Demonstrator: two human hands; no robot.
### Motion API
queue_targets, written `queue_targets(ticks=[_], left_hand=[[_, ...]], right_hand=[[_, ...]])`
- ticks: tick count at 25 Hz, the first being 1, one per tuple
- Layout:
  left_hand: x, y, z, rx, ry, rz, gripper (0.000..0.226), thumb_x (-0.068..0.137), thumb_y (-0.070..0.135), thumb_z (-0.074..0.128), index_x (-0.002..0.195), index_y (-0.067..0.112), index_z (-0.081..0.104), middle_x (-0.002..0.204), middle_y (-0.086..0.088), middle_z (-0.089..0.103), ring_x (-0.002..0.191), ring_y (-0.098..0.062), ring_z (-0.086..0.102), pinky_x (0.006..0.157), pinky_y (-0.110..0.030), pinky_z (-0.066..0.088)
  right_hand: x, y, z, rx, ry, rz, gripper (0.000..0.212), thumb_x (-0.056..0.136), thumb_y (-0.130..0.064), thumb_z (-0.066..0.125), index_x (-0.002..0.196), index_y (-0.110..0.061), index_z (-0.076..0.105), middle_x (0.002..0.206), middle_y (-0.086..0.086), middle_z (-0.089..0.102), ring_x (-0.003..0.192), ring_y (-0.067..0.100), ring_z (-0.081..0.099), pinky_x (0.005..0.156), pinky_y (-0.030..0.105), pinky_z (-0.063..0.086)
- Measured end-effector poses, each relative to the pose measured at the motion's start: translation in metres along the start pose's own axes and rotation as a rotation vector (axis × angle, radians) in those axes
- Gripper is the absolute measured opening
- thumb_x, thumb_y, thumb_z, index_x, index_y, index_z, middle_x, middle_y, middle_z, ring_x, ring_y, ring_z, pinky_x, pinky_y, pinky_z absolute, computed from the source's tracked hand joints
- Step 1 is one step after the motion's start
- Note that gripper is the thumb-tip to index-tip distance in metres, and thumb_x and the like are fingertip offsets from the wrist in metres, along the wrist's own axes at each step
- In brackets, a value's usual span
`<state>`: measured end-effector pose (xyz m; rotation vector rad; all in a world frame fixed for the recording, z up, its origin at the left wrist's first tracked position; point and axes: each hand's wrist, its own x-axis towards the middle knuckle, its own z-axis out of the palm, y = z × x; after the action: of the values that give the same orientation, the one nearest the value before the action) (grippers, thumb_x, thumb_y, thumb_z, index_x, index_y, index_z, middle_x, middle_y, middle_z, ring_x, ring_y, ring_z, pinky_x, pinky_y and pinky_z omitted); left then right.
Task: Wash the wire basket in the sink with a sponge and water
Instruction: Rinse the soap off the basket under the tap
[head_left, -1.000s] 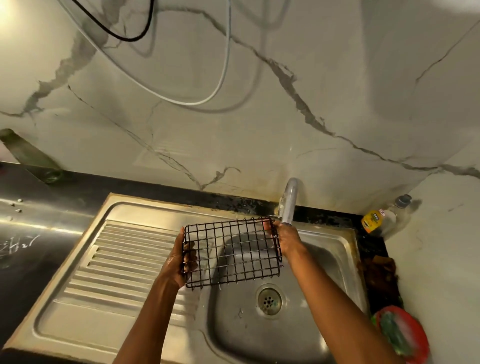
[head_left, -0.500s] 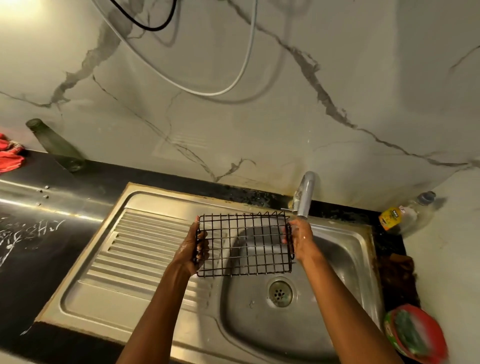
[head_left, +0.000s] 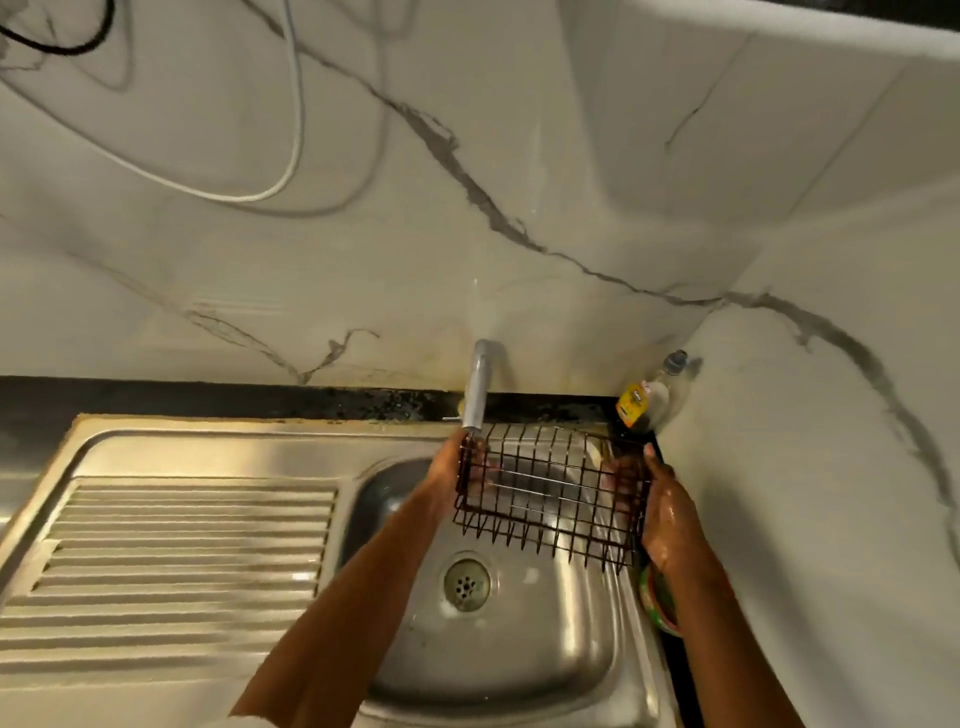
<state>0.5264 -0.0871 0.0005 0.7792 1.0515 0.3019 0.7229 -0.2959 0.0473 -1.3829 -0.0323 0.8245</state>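
My left hand (head_left: 451, 470) and right hand (head_left: 667, 512) grip short ends of basket (head_left: 550, 493); long axis left-right, left end just under tap (head_left: 480, 387), above sink (head_left: 597, 639).

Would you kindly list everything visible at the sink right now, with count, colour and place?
Black wire basket: one, black, held over the basin.
Stainless steel sink: one, silver, ribbed drainboard left, basin right.
Drain strainer: one, silver, basin floor.
Metal tap: one, grey, behind basin.
Clear bottle with yellow label: one, back right corner.
Red-rimmed round container: one, right of basin, partly hidden.
White cable: one, on wall.
Left hand: gripping basket's left end.
Right hand: gripping right end.
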Motion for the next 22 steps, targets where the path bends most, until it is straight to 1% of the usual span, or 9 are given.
queue_targets(ticks=[1, 3, 6, 8, 11, 15, 17, 20, 22], left_hand=[[0.004, 0.008, 0.012, 0.035, 0.004, 0.008, 0.052, 0.101, 0.055, 0.051, 0.118, 0.009, 0.070, 0.100, -0.012, 0.077, 0.099, -0.034, 0.074, 0.096, -0.052, 0.057], [0.007, 0.019, 0.027, 0.084, -0.003, 0.002, 0.049, 0.103, 0.057, 0.044, 0.115, 0.017, 0.069, 0.114, -0.016, 0.075, 0.109, -0.036, 0.071, 0.103, -0.055, 0.053], [0.000, 0.023, 0.025, 0.080, -0.057, -0.048, 0.056, 0.104, 0.056, 0.042, 0.114, 0.008, 0.070, 0.101, -0.015, 0.073, 0.086, -0.030, 0.071, 0.079, -0.039, 0.061], [-0.012, 0.024, 0.011, 0.017, -0.088, -0.072, 0.061, 0.103, 0.056, 0.044, 0.116, 0.003, 0.070, 0.091, -0.011, 0.068, 0.074, -0.022, 0.065, 0.063, -0.031, 0.057], [-0.040, 0.023, -0.026, -0.012, -0.061, -0.006, 0.079, 0.091, 0.076, 0.049, 0.114, 0.004, 0.073, 0.100, -0.018, 0.076, 0.087, -0.026, 0.073, 0.073, -0.038, 0.059], [-0.066, 0.005, -0.091, 0.103, 0.082, 0.193, 0.084, 0.095, 0.077, 0.030, 0.115, 0.005, 0.069, 0.106, -0.014, 0.072, 0.096, -0.026, 0.068, 0.078, -0.040, 0.053], [-0.074, -0.001, -0.114, 0.100, 0.089, 0.258, 0.091, 0.088, 0.085, 0.036, 0.107, 0.002, 0.068, 0.094, -0.010, 0.070, 0.086, -0.026, 0.066, 0.080, -0.040, 0.052], [-0.077, 0.002, -0.128, 0.030, -0.018, 0.287, 0.075, 0.072, 0.088, 0.060, 0.080, 0.014, 0.057, 0.063, 0.001, 0.048, 0.055, -0.016, 0.042, 0.060, -0.025, 0.047], [-0.073, 0.003, -0.120, 0.055, -0.017, 0.263, 0.065, 0.077, 0.083, 0.063, 0.081, 0.017, 0.058, 0.065, 0.006, 0.051, 0.056, -0.035, 0.039, 0.074, -0.036, 0.058]], right_hand=[[0.000, -0.005, -0.007, 0.005, -0.013, 0.010, 0.068, 0.077, -0.060, 0.074, 0.119, -0.007, 0.070, 0.108, 0.016, 0.074, 0.095, 0.031, 0.071, 0.089, 0.043, 0.055], [0.001, -0.009, -0.017, 0.022, -0.019, 0.031, 0.062, 0.089, -0.061, 0.061, 0.120, -0.009, 0.069, 0.117, 0.015, 0.073, 0.107, 0.031, 0.068, 0.100, 0.045, 0.048], [0.006, -0.004, -0.018, 0.110, -0.019, -0.017, 0.043, 0.097, -0.043, 0.056, 0.120, -0.008, 0.068, 0.123, 0.019, 0.069, 0.112, 0.031, 0.068, 0.099, 0.044, 0.049], [0.002, 0.004, 0.000, 0.123, -0.037, -0.038, 0.027, 0.098, -0.029, 0.055, 0.107, -0.010, 0.071, 0.119, 0.022, 0.070, 0.106, 0.029, 0.071, 0.085, 0.037, 0.057], [-0.003, 0.019, 0.036, 0.127, -0.103, 0.030, 0.022, 0.100, -0.024, 0.052, 0.099, -0.010, 0.068, 0.108, 0.017, 0.072, 0.106, 0.030, 0.071, 0.091, 0.038, 0.056], [-0.003, 0.047, 0.080, 0.072, -0.244, 0.051, 0.029, 0.096, -0.018, 0.047, 0.090, -0.008, 0.074, 0.090, 0.017, 0.075, 0.091, 0.033, 0.070, 0.095, 0.045, 0.046], [-0.004, 0.059, 0.098, 0.073, -0.258, 0.056, 0.023, 0.087, -0.018, 0.054, 0.094, -0.008, 0.073, 0.089, 0.016, 0.073, 0.089, 0.033, 0.069, 0.091, 0.043, 0.050], [-0.005, 0.064, 0.112, 0.058, -0.306, 0.032, 0.023, 0.082, -0.019, 0.057, 0.098, -0.006, 0.066, 0.085, 0.011, 0.069, 0.091, 0.031, 0.066, 0.090, 0.041, 0.052], [-0.005, 0.057, 0.107, 0.038, -0.324, -0.020, 0.018, 0.087, -0.015, 0.053, 0.095, -0.005, 0.065, 0.080, 0.009, 0.067, 0.084, 0.027, 0.065, 0.087, 0.038, 0.053]])
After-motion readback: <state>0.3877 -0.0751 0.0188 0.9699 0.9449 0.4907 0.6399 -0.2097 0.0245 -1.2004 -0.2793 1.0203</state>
